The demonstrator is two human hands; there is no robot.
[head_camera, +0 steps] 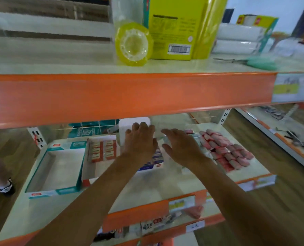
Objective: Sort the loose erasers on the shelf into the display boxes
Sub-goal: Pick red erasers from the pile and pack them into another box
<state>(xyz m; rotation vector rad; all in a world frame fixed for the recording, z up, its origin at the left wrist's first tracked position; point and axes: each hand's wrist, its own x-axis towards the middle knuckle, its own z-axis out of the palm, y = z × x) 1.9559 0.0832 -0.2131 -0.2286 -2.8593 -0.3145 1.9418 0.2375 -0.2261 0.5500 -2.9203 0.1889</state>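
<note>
Reaching with straight fingers, left hand [140, 141] and right hand [181, 148] hold nothing; pink-wrapped erasers [225, 150] lie piled.

I see a bright, evenly lit feed, with soft shade under the upper shelf [129, 93] and a pale sheen on its top. Everything is smeared (the left hand [140, 141] and right hand [181, 148] included), and shelf edges bow near the corners.
</note>
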